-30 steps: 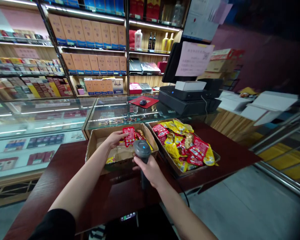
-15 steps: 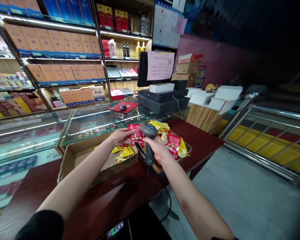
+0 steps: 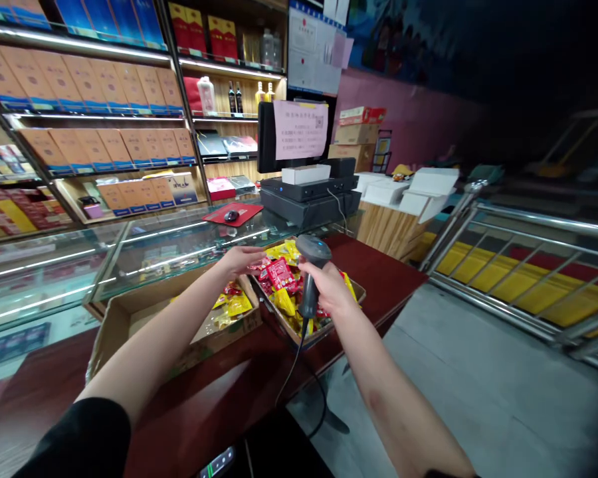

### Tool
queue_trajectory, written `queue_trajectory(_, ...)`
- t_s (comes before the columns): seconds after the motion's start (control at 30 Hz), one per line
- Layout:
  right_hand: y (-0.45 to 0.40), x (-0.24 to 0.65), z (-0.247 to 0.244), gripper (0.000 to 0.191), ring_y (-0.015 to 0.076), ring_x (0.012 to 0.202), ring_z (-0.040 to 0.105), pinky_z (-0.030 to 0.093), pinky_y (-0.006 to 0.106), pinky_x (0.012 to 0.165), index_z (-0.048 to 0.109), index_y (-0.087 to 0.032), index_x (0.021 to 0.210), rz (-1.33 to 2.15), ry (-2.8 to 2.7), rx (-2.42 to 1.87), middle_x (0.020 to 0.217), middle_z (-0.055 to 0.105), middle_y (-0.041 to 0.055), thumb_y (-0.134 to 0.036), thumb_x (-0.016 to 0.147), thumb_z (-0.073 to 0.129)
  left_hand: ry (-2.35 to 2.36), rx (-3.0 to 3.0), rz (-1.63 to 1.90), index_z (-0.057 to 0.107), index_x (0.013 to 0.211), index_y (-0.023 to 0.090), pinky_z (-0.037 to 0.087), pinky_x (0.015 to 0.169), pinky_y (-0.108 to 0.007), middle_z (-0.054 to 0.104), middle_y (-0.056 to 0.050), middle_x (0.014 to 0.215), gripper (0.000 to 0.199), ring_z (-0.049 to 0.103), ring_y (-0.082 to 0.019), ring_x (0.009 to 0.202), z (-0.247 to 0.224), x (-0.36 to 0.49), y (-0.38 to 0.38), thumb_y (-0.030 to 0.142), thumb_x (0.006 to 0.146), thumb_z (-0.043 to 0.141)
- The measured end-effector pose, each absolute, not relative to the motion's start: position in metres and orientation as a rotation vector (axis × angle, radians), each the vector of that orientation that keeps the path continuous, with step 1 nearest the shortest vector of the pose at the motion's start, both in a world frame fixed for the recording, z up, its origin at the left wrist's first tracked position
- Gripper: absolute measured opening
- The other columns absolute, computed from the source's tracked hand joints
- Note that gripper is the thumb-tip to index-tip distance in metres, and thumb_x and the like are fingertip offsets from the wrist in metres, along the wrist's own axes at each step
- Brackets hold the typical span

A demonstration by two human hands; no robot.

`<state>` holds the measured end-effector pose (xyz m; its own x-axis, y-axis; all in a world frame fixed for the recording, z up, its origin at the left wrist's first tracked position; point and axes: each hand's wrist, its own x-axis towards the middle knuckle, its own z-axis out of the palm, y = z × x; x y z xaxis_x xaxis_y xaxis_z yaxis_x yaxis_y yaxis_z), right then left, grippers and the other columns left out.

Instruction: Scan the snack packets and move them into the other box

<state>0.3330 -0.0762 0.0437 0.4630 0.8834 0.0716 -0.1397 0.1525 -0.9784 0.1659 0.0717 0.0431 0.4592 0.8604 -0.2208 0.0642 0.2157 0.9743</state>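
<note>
Near the centre of the frame, the right hand (image 3: 329,287) is wrapped tight around the grip of a grey barcode scanner (image 3: 311,269), whose head points left and whose cable drops toward the lower middle. Just left of it, the left hand (image 3: 242,259) is partly open, fingers reaching onto a red snack packet (image 3: 280,273) that lies on the heap in the right cardboard tray (image 3: 329,332). The left cardboard box (image 3: 144,312), touching that tray, holds only a few yellow packets. Both sit on the dark red table (image 3: 379,279), whose right edge meets open grey floor (image 3: 478,398).
</note>
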Motion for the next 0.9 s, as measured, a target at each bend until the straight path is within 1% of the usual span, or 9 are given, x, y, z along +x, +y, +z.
queue_trajectory(0.13,-0.070,0.298,0.044,0.029,0.0139,0.072,0.058,0.043,0.026,0.070,0.068,-0.015,0.082,0.979,-0.797,-1.096,0.075,0.068,0.0003,-0.026,0.055,0.073,1.022,1.248,0.719,0.070,0.098,0.013,0.058,0.070,-0.033,0.069,-0.013,0.100,0.053,0.066,-0.022,0.088,0.040,0.108,0.072,0.028,0.050,0.088)
queue_trajectory(0.2,-0.067,0.276,0.042,0.028,0.0145,0.076,0.060,0.043,0.026,0.073,0.069,-0.016,0.082,1.050,-0.832,-1.050,0.080,0.069,0.0009,-0.025,0.056,0.073,1.057,1.238,0.729,0.070,0.100,0.014,0.058,0.070,-0.033,0.069,-0.012,0.102,0.055,0.066,-0.023,0.089,0.038,0.075,0.068,0.030,0.050,0.088)
queue_trajectory(0.27,-0.064,0.253,0.037,0.028,0.0151,0.079,0.061,0.044,0.027,0.076,0.069,-0.016,0.084,1.121,-0.874,-1.027,0.082,0.069,0.0012,-0.025,0.057,0.072,1.121,1.242,0.726,0.070,0.101,0.015,0.057,0.068,-0.032,0.069,-0.012,0.101,0.057,0.066,-0.022,0.088,0.035,0.042,0.062,0.031,0.050,0.088)
queue_trajectory(0.37,-0.062,0.219,0.027,0.027,0.0161,0.082,0.061,0.044,0.028,0.079,0.069,-0.017,0.083,1.194,-0.934,-1.028,0.084,0.070,0.0014,-0.026,0.058,0.072,1.253,1.362,0.667,0.071,0.101,0.015,0.054,0.063,-0.027,0.071,-0.011,0.094,0.057,0.066,-0.021,0.082,0.024,-0.004,0.050,0.035,0.050,0.086)
queue_trajectory(0.47,-0.064,0.189,0.018,0.024,0.0160,0.083,0.061,0.043,0.028,0.081,0.068,-0.018,0.081,1.254,-0.985,-1.029,0.083,0.069,0.0008,-0.024,0.058,0.071,1.403,1.598,0.504,0.076,0.087,0.016,0.048,0.054,-0.020,0.070,-0.007,0.076,0.042,0.062,-0.016,0.067,0.008,-0.044,0.041,0.036,0.051,0.084)
queue_trajectory(0.57,-0.068,0.166,0.008,0.019,0.0157,0.078,0.060,0.043,0.028,0.078,0.068,-0.017,0.078,1.303,-1.044,-1.059,0.078,0.068,0.0004,-0.024,0.060,0.069,1.582,1.737,0.275,0.075,0.066,0.017,0.043,0.047,-0.020,0.065,-0.005,0.061,0.027,0.054,-0.014,0.054,-0.009,-0.071,0.036,0.032,0.046,0.084)
queue_trajectory(0.73,-0.071,0.146,-0.005,0.019,0.0148,0.075,0.058,0.042,0.028,0.077,0.068,-0.016,0.079,1.343,-1.085,-1.046,0.076,0.067,-0.0003,-0.025,0.061,0.069,1.576,1.762,-0.003,0.070,0.052,0.020,0.042,0.049,-0.024,0.060,-0.004,0.049,0.022,0.052,-0.016,0.051,-0.030,-0.090,0.030,0.018,0.033,0.083)
queue_trajectory(0.8,-0.072,0.143,-0.008,0.021,0.0148,0.076,0.059,0.042,0.028,0.078,0.068,-0.016,0.080,1.344,-1.082,-1.058,0.076,0.067,-0.0004,-0.025,0.061,0.070,1.560,1.794,-0.072,0.068,0.047,0.020,0.041,0.050,-0.024,0.057,-0.002,0.046,0.021,0.050,-0.015,0.049,-0.036,-0.091,0.028,0.013,0.032,0.079)
queue_trajectory(0.9,-0.073,0.141,-0.010,0.022,0.0152,0.076,0.059,0.042,0.029,0.079,0.068,-0.016,0.081,1.341,-1.073,-1.087,0.076,0.067,-0.0003,-0.025,0.061,0.070,1.529,1.882,-0.070,0.065,0.045,0.021,0.038,0.050,-0.022,0.054,0.001,0.042,0.020,0.046,-0.013,0.047,-0.041,-0.091,0.026,0.009,0.032,0.075)
